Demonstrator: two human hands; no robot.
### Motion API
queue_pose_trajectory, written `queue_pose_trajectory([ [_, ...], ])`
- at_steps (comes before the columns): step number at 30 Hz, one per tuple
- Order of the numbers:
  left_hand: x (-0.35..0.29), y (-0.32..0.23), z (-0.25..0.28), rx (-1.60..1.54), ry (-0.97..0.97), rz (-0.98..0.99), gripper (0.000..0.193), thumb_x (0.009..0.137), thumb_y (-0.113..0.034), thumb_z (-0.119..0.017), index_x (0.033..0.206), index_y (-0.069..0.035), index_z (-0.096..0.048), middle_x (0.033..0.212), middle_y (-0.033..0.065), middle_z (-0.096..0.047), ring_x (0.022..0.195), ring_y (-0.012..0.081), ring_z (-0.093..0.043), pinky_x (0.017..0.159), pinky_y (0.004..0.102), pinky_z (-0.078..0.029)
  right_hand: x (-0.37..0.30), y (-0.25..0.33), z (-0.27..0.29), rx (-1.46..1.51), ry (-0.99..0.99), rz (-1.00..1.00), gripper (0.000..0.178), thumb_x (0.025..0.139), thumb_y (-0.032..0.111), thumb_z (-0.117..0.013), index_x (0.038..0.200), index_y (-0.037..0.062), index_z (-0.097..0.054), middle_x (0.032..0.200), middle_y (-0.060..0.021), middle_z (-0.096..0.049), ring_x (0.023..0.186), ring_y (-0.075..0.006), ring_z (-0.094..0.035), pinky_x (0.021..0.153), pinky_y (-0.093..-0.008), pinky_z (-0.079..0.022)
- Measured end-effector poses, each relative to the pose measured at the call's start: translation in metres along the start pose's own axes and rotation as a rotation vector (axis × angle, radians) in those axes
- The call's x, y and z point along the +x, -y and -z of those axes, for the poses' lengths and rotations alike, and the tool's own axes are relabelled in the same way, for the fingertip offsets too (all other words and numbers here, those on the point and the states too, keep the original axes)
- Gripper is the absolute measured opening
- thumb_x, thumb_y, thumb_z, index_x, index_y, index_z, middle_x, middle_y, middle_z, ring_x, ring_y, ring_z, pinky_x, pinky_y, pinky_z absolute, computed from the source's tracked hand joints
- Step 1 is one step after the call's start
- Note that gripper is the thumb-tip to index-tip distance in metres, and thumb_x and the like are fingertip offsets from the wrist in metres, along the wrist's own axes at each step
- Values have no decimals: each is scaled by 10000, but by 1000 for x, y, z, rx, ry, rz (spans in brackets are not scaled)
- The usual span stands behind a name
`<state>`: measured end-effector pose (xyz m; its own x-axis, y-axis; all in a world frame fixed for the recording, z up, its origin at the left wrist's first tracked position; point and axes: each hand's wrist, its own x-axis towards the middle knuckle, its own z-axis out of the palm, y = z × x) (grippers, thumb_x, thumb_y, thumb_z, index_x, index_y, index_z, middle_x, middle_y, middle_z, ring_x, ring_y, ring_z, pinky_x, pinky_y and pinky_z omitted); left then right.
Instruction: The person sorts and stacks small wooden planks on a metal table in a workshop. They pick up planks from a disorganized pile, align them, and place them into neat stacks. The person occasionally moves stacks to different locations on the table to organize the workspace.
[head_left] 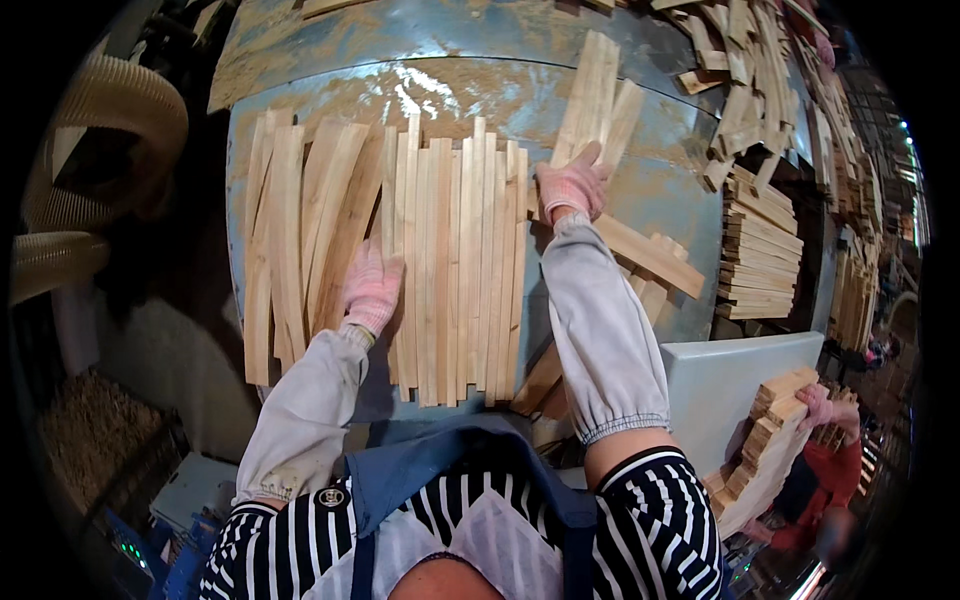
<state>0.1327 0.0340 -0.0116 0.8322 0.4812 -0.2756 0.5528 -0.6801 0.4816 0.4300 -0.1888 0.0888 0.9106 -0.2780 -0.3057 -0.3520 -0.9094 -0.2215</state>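
A row of narrow wooden strips [455, 270] lies side by side on the metal table, their ends uneven. My left hand [373, 287], in a pink glove, rests against the row's left side with its fingers stretched out. Left of it are wider, slightly bowed wooden slats [290, 230], lying at angles. Beyond the row's right side, my right hand [573, 185], also gloved, is closed over the near end of some pale wooden boards [590, 95] that point away from me. Its palm side is hidden. Another board [648, 257] lies slantwise beside my right forearm.
Sawdust covers parts of the metal table [500, 85]. At right are a neat wood stack [760, 250] and a heap of loose offcuts [745, 70]. A co-worker's gloved hand [825, 408] holds a wood bundle [765, 440] by a grey panel [735, 370]. Ribbed hoses [120, 130] stand left.
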Motion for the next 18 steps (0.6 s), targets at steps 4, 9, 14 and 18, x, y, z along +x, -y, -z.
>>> queue_pose_trajectory([
  [4,6,-11,-6,-16,-31,55,724,1018,-487,-522,1576,-40,-412,1564,257,-474,1407,431,-476,1206,475,-356,20,-38,-15,394,-25,99,1005,795,329,-826,1615,24,-331,1563,-281,-467,1424,-417,-493,1167,-444,-419],
  [9,8,19,-15,-437,53,91,719,1049,-526,-486,1553,-13,-466,1562,244,-506,1464,399,-451,1230,432,-330,-84,-104,9,829,325,192,863,854,114,-787,1589,-54,-366,1403,-228,-630,1223,-273,-635,1014,-363,-533],
  [14,7,2,-13,-263,87,134,757,1061,-581,-458,1612,-66,-389,1643,214,-410,1532,378,-361,1256,435,-301,-181,-230,-56,342,497,300,761,917,307,-735,1568,40,-443,1455,-234,-603,1329,-368,-582,1134,-436,-452],
  [18,15,-7,-6,-125,207,300,743,1069,-600,-400,1648,-139,-333,1658,208,-380,1530,378,-359,1261,466,-291,-108,-220,-40,51,202,526,807,893,469,-721,1538,55,-467,1466,-245,-567,1376,-431,-503,1162,-442,-413],
])
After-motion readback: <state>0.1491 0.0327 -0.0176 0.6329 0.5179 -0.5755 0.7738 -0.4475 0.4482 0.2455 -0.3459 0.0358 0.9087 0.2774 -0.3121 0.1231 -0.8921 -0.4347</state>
